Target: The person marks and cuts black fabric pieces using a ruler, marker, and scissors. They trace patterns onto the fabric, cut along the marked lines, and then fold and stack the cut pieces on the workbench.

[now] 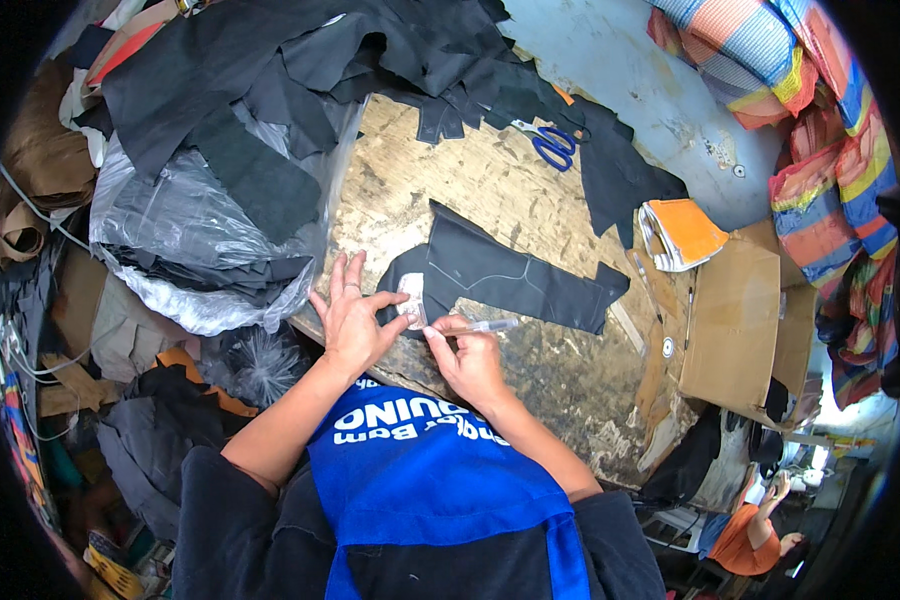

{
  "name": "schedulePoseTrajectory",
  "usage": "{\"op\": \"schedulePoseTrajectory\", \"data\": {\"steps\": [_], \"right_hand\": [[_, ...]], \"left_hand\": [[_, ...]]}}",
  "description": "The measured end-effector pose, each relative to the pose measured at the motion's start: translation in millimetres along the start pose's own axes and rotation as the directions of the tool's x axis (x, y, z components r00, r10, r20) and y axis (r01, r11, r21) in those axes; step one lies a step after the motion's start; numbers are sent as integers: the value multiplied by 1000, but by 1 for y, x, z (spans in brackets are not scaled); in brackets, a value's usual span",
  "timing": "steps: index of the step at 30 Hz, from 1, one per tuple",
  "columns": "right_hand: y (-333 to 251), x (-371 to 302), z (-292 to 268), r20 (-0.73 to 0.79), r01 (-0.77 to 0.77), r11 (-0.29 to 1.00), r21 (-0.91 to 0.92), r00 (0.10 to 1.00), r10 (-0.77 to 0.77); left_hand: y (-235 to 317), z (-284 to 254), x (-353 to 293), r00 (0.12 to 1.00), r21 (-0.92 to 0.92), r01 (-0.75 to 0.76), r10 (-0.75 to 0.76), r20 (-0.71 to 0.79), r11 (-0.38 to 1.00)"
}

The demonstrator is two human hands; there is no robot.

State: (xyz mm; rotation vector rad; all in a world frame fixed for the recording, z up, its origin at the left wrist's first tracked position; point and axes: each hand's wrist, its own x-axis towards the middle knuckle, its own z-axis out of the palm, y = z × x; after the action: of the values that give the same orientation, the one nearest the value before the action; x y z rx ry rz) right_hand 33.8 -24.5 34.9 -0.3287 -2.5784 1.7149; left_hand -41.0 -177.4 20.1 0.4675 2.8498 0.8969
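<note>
My left hand (354,324) rests at the near left of the work board with its fingers spread. Its index finger and thumb press a small whitish template (409,290) flat onto a piece of black leather-like material (485,268). Pinched in my right hand (470,368) is a pen (490,326) with a clear barrel, its tip end close to the template's lower right edge. The barrel points off to the right. Thin pale lines are drawn on the black piece, to the right of the template. The pen's very tip is too small to make out.
Blue-handled scissors (553,148) lie toward the back of the worn wooden board (390,170). Black sheets (240,70) and clear plastic (170,215) heap at the left. An orange-covered pad (692,232) and cardboard box (732,315) stand right. A person in orange (745,545) is beyond.
</note>
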Motion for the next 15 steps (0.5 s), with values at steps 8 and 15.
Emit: {"op": "schedulePoseTrajectory", "data": {"steps": [8, 15], "right_hand": [[9, 11, 8, -39, 326, 927, -185, 940, -338], [7, 4, 7, -77, 269, 934, -237, 953, -294]], "left_hand": [[3, 0, 1, 1000, -13, 22, -22, -4, 1000], [2, 0, -6, 1000, -10, 9, -9, 18, 1000]]}}
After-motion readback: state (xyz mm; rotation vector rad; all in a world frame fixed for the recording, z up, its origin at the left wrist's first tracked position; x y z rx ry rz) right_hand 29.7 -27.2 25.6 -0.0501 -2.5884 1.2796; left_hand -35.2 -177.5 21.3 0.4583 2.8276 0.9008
